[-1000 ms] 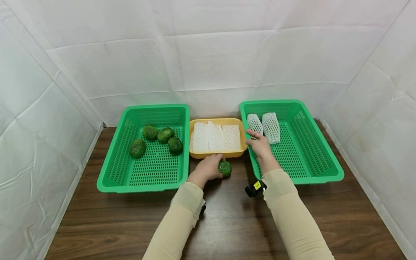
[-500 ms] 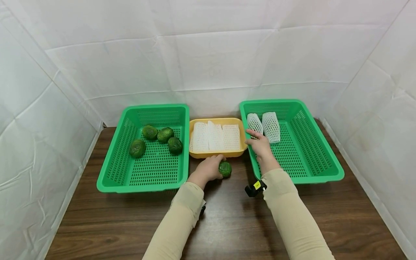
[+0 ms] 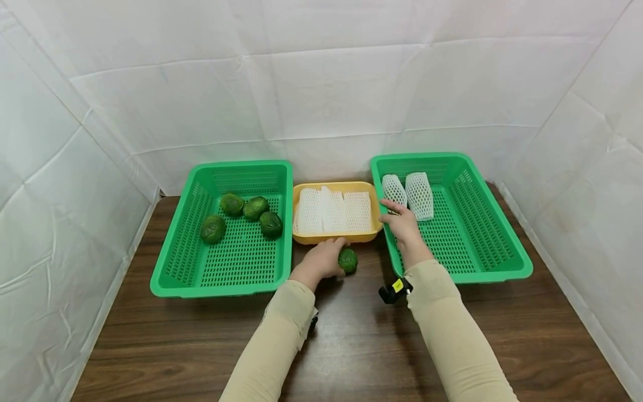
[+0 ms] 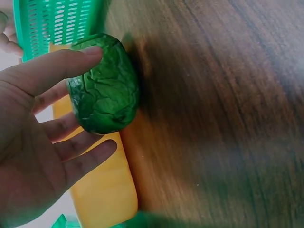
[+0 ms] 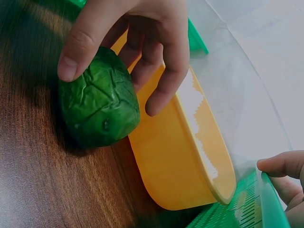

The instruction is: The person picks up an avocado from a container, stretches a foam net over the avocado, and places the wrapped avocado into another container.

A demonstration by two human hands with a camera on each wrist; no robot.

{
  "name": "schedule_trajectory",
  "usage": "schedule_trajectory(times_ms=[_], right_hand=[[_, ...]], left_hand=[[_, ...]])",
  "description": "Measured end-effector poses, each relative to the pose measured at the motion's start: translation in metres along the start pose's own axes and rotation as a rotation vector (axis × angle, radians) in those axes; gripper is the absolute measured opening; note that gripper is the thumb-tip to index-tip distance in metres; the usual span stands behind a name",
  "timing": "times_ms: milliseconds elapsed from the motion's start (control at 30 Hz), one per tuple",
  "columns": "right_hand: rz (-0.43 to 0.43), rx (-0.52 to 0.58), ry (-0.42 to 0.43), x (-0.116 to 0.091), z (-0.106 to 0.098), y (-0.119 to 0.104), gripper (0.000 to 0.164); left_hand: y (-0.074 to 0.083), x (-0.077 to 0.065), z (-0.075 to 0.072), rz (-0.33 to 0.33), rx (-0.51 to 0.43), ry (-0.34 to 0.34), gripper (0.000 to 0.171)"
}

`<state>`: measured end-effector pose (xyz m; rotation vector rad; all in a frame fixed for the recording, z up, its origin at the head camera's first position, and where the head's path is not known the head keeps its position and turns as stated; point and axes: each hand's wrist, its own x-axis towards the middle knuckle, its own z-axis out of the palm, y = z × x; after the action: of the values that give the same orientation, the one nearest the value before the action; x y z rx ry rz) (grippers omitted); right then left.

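In the head view, my left hand [image 3: 322,259] holds a wrinkled dark green avocado [image 3: 348,261] low over the brown table, just in front of the yellow tray [image 3: 334,239]. The left wrist view shows the thumb on one side of the avocado [image 4: 107,90] and fingers on the other. Over the left rim of the right green basket [image 3: 509,262] lies my right hand [image 3: 404,229]; in the right wrist view, its thumb and fingers pinch that rim. Two white foam net sleeves [image 3: 419,196], their contents hard to make out, lie in this basket beside the right hand.
Several avocados [image 3: 256,209] lie in the left green basket [image 3: 221,290]. White foam nets [image 3: 334,211] lie flat in the yellow tray between the baskets. White sheeting [image 3: 331,95] stands behind and at both sides of the wooden table [image 3: 346,357].
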<state>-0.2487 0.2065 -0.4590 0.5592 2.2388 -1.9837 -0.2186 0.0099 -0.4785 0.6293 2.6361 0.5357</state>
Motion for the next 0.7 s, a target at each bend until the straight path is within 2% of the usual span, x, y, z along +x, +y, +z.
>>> schedule_trajectory(times_ms=[267, 367, 433, 500, 567, 633, 700], right_hand=[[0.001, 0.0, -0.006, 0.0, -0.001, 0.0, 0.048], [0.001, -0.002, -0.014, -0.001, 0.0, -0.001, 0.049], [-0.003, -0.003, -0.015, -0.001, -0.001, -0.001, 0.048], [-0.008, -0.005, -0.01, -0.001, -0.001, -0.001, 0.048], [-0.014, -0.009, -0.007, 0.0, -0.001, 0.0, 0.048], [-0.013, -0.014, -0.006, 0.0, -0.001, 0.0, 0.048], [-0.003, -0.017, -0.005, 0.0, -0.001, 0.001, 0.048]], left_hand=[[0.003, -0.006, -0.013, -0.01, 0.015, -0.012, 0.065], [0.007, -0.013, -0.027, -0.004, -0.037, -0.027, 0.064], [0.009, -0.019, -0.041, 0.015, -0.104, -0.009, 0.061], [0.009, -0.024, -0.056, 0.048, -0.196, 0.059, 0.057], [0.005, -0.027, -0.07, 0.063, -0.277, 0.16, 0.052], [-0.003, -0.03, -0.079, 0.039, -0.351, 0.264, 0.048], [-0.013, -0.031, -0.082, -0.022, -0.416, 0.337, 0.045]])
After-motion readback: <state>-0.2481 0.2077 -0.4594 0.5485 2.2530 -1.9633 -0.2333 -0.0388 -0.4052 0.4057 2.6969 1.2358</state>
